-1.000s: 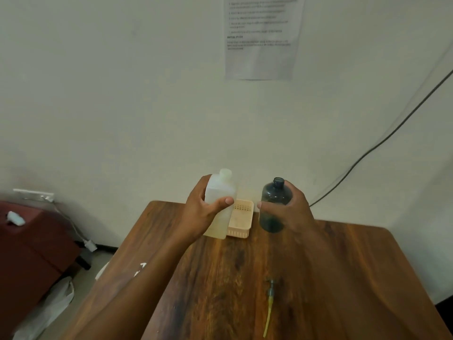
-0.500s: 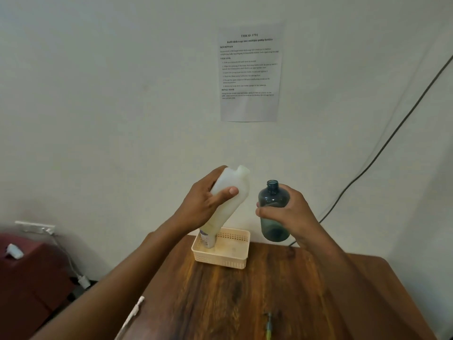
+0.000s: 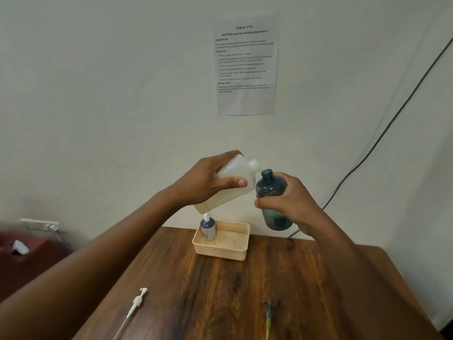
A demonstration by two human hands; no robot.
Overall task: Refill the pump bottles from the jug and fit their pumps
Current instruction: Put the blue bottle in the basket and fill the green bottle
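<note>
Gripping the tilted jug (image 3: 230, 182), the left hand (image 3: 206, 180) brings its spout beside the bottle (image 3: 273, 200) clasped in right-hand fingers (image 3: 277, 202).

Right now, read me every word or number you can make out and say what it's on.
"TASK ID: 3791": paper sheet on the wall.
"Refill dish soap into multiple pump bottles": same sheet.
"DESCRIPTION", "TASK GOAL", "INITIAL STATE": its headings.
Body text: too small to read.
Small bottle in the basket: label blurred.

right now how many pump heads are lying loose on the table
2: a white pump head near the table's front left, and a dark pump head with a yellowish tube at front centre-right.
</note>
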